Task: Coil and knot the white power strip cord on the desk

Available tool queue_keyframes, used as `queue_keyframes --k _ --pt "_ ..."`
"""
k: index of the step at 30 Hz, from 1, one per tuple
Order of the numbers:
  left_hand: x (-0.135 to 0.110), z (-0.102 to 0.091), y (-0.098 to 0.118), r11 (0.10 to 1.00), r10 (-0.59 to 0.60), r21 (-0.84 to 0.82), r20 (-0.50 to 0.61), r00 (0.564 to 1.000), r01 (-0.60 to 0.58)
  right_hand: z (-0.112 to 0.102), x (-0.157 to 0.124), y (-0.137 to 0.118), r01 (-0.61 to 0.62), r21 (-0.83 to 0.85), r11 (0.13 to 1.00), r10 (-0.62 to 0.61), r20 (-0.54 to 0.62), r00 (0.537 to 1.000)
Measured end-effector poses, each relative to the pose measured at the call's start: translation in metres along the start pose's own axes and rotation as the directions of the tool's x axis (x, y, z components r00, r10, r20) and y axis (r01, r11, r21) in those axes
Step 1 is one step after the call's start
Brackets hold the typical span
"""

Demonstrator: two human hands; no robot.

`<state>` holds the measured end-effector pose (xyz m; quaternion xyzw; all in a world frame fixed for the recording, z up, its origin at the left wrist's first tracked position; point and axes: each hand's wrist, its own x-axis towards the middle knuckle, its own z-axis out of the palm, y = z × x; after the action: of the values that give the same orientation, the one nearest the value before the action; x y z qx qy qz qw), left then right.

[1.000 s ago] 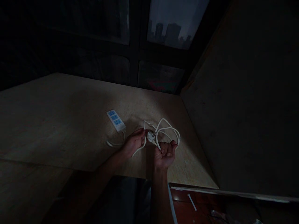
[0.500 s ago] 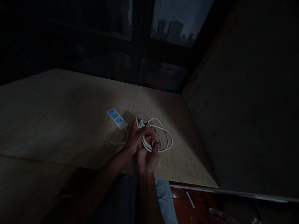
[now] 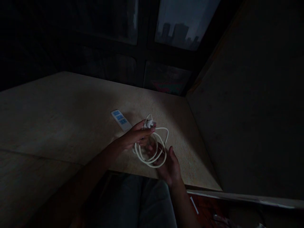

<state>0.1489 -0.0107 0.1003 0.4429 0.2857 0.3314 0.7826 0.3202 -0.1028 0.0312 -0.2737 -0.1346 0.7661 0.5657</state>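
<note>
The room is dark. A white power strip (image 3: 121,119) with blue sockets lies on a pale wooden tabletop (image 3: 71,120). Its white cable (image 3: 152,148) is gathered into loops above the table's front edge. My left hand (image 3: 135,135) pinches the cable near the white plug (image 3: 148,123), which sticks up above its fingers. My right hand (image 3: 169,164) sits just below the loops, palm turned up, with the lowest loops resting across its fingers, which are partly hidden and blurred.
A dark panel (image 3: 249,120) rises along the table's right side. Dark windows (image 3: 182,28) with a city skyline stand behind the table. My lap (image 3: 142,202) is below the table edge. A reddish floor (image 3: 209,212) with small debris shows at the lower right.
The cable loops have been lifted off the table and drawn closer. My left hand raised the plug end. My right hand let its fist go and moved right, under the loops.
</note>
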Motion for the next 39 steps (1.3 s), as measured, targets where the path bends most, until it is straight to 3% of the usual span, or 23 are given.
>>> queue_keyframes --k 5,9,12,14,16,20,24,28,30,33,37,39 --pt "-0.009 -0.004 0.013 0.974 -0.216 0.131 0.269 0.939 0.187 0.001 0.031 -0.042 -0.045 -0.249 0.967 0.097 0.201 0.975" --pt "-0.007 -0.008 0.016 0.946 -0.324 0.152 0.352 0.878 0.288 0.012 0.052 -0.048 0.063 -0.331 0.942 -0.014 0.148 0.989" --pt "-0.005 -0.010 0.019 0.952 -0.305 0.117 0.257 0.917 0.284 0.016 0.062 -0.048 0.112 -0.377 0.920 -0.088 0.079 0.993" --pt "-0.004 -0.011 0.020 0.976 -0.212 0.064 0.117 0.970 0.206 0.012 0.061 -0.048 0.124 -0.415 0.901 -0.125 0.026 0.992" --pt "-0.003 -0.013 0.022 0.992 -0.123 0.036 -0.023 0.992 0.123 0.004 0.054 -0.048 0.121 -0.444 0.888 -0.151 -0.033 0.988" --pt "0.002 -0.011 0.017 0.998 -0.031 0.054 -0.206 0.978 0.043 -0.010 0.029 -0.042 0.105 -0.483 0.869 -0.136 -0.030 0.990" --pt "0.009 -0.006 0.003 0.995 0.048 0.095 -0.379 0.924 -0.012 -0.020 0.011 -0.033 0.069 -0.480 0.874 -0.107 -0.054 0.993" --pt "0.010 -0.003 -0.003 0.996 0.017 0.082 -0.360 0.933 0.014 -0.028 0.009 -0.037 0.078 -0.497 0.864 -0.142 -0.092 0.986" --pt "0.009 -0.002 -0.002 0.995 -0.019 0.090 -0.322 0.947 0.051 -0.029 0.012 -0.045 0.167 -0.591 0.789 -0.276 -0.098 0.956" --pt "0.007 0.002 0.000 0.989 -0.062 0.113 -0.241 0.968 0.091 -0.021 0.019 -0.057 0.273 -0.789 0.550 -0.407 0.032 0.913" --pt "0.007 0.015 0.002 0.983 -0.115 0.128 -0.122 0.986 0.131 0.000 0.037 -0.059 0.323 -0.932 0.165 -0.325 0.258 0.910" --pt "0.007 0.020 0.003 0.983 -0.133 0.118 -0.095 0.987 0.144 0.009 0.046 -0.057 0.339 -0.941 0.028 -0.284 0.317 0.905"
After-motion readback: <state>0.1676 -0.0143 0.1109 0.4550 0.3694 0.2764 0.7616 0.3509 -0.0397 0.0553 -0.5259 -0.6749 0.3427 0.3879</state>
